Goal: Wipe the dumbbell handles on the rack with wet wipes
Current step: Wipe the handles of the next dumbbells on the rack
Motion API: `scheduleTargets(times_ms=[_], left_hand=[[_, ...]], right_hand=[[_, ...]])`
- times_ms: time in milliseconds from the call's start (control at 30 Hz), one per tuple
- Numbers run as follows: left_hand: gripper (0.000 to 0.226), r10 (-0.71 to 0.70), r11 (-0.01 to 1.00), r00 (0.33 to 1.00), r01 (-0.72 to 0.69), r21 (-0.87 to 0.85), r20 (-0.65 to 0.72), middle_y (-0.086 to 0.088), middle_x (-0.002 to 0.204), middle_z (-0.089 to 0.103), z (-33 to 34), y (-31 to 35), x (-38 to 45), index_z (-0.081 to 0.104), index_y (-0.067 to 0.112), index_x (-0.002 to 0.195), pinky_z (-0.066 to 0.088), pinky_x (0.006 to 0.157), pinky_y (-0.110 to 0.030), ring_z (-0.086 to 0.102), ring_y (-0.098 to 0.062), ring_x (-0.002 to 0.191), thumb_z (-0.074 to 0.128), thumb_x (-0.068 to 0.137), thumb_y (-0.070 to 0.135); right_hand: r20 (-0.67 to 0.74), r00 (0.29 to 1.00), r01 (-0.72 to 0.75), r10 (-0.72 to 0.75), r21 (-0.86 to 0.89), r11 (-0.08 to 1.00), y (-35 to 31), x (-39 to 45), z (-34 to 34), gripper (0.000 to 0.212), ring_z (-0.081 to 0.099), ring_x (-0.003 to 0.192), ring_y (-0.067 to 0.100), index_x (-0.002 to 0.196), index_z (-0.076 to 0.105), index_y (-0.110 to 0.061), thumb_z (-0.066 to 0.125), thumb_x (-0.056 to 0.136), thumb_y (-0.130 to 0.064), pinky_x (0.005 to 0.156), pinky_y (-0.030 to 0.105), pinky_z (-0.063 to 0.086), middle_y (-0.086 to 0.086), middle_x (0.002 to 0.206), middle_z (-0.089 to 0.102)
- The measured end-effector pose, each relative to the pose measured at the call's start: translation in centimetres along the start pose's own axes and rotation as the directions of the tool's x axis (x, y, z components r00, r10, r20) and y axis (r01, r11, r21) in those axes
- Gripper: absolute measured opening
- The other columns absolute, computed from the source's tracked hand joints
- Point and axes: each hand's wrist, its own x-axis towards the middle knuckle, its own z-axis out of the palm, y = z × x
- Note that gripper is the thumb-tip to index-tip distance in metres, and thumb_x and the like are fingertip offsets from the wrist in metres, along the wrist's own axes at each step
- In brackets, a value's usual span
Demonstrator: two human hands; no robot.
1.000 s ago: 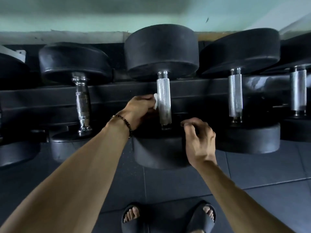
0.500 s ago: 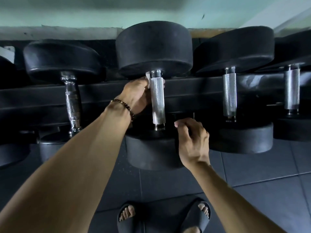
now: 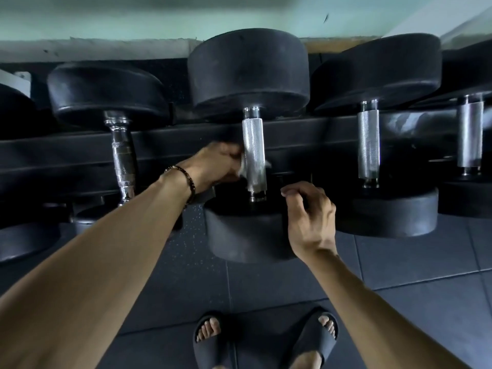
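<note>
Wet wipe (image 3: 242,169) pinched in left hand (image 3: 217,166) fingers against dumbbell handle (image 3: 254,153), right hand (image 3: 310,219) loosely curled, empty

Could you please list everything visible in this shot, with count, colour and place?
dumbbells: at least five, black heads with silver handles, side by side on the rack
rack: one, black, across the middle
wet wipe: one, white, wrapped behind the centre handle
floor tiles: dark grey, below the rack
wall: pale green, top
sandals: two, black, bottom centre
bracelet: one, dark beaded, left wrist
left hand: holds the wipe against the centre handle
right hand: loosely curled, holding nothing, by the near head
</note>
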Motion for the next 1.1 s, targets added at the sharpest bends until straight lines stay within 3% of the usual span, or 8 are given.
scheduleTargets(times_ms=[100,267,400,567,667,800,1000,1100], left_hand=[[0.029,-0.098,0.973,0.994,0.084,0.214,0.057,-0.018,0.090,0.074,0.3,-1.8,-1.2,0.077,0.012,0.089,0.057,0.077,-0.035,0.067,-0.025,0.078,0.054,0.083,-0.004],[0.025,-0.028,0.942,0.996,0.053,-0.331,0.081,-0.013,0.112,0.072,0.3,-0.9,-0.2,0.073,0.011,0.114,0.053,0.098,-0.036,0.069,-0.027,0.105,0.059,0.094,0.003],[0.039,-0.204,0.979,0.964,0.205,0.010,0.169,-0.009,0.091,0.074,0.2,-1.2,-0.2,0.076,0.016,0.090,0.059,0.071,-0.026,0.069,-0.019,0.080,0.049,0.090,-0.012],[0.051,-0.088,0.971,0.976,0.129,-0.202,0.199,-0.003,0.116,0.073,0.3,0.5,0.5,0.072,0.010,0.107,0.050,0.101,-0.028,0.066,-0.014,0.112,0.040,0.086,-0.022],[0.048,-0.114,0.991,0.955,0.129,-0.037,0.275,-0.006,0.109,0.074,-0.1,-0.4,0.0,0.078,0.019,0.097,0.056,0.088,-0.026,0.069,-0.020,0.102,0.047,0.088,-0.016],[0.035,-0.187,0.970,0.979,0.171,0.172,0.080,-0.019,0.104,0.073,0.0,-1.6,-1.2,0.077,0.020,0.103,0.058,0.081,-0.033,0.069,-0.026,0.087,0.061,0.084,-0.004],[0.023,0.018,0.997,0.967,-0.035,-0.062,-0.253,-0.006,0.093,0.074,0.9,-0.3,-6.4,0.077,0.012,0.102,0.052,0.085,-0.029,0.066,-0.014,0.088,0.063,0.089,-0.001],[0.024,0.107,0.993,0.924,-0.117,-0.005,-0.368,-0.002,0.094,0.077,1.9,1.7,-8.5,0.077,0.019,0.099,0.057,0.085,-0.028,0.069,-0.010,0.088,0.067,0.088,0.001]], right_hand=[[0.005,1.000,0.008,-0.008,-0.009,1.000,-0.2,-0.1,-0.1,0.026,0.052,0.089,0.004,0.076,0.066,-0.028,0.040,0.077,-0.028,0.070,0.001,0.034,-0.023,0.075,0.058],[-0.001,1.000,0.005,-0.005,-0.005,1.000,-0.2,-0.1,-0.1,0.027,0.053,0.088,0.004,0.077,0.068,-0.025,0.040,0.077,-0.028,0.070,0.001,0.034,-0.022,0.075,0.058],[-0.003,1.000,0.006,-0.006,-0.028,1.000,-0.2,-0.1,0.0,0.026,0.051,0.086,0.007,0.074,0.065,-0.027,0.040,0.078,-0.027,0.068,0.001,0.033,-0.026,0.071,0.056],[-0.008,1.000,0.008,-0.009,-0.025,1.000,-0.2,-0.2,0.0,0.029,0.053,0.089,0.009,0.076,0.068,-0.023,0.039,0.077,-0.027,0.069,0.002,0.034,-0.024,0.072,0.057],[0.011,1.000,0.012,-0.012,-0.030,0.999,0.0,-0.1,0.0,0.026,0.052,0.090,0.007,0.076,0.065,-0.028,0.039,0.078,-0.028,0.070,0.001,0.033,-0.023,0.074,0.058],[0.021,1.000,0.001,0.000,-0.026,1.000,0.0,0.0,-0.1,0.026,0.051,0.089,0.006,0.076,0.065,-0.028,0.039,0.078,-0.028,0.070,0.001,0.033,-0.023,0.073,0.056],[0.022,1.000,-0.015,0.016,-0.011,1.000,0.1,0.0,0.1,0.023,0.051,0.088,0.008,0.071,0.062,-0.032,0.040,0.077,-0.030,0.074,0.004,0.032,-0.023,0.073,0.059],[-0.013,1.000,0.027,-0.027,-0.016,1.000,-0.1,-0.2,0.0,0.038,0.059,0.094,0.018,0.095,0.075,-0.021,0.042,0.081,-0.035,0.087,0.027,0.043,-0.009,0.092,0.069]])
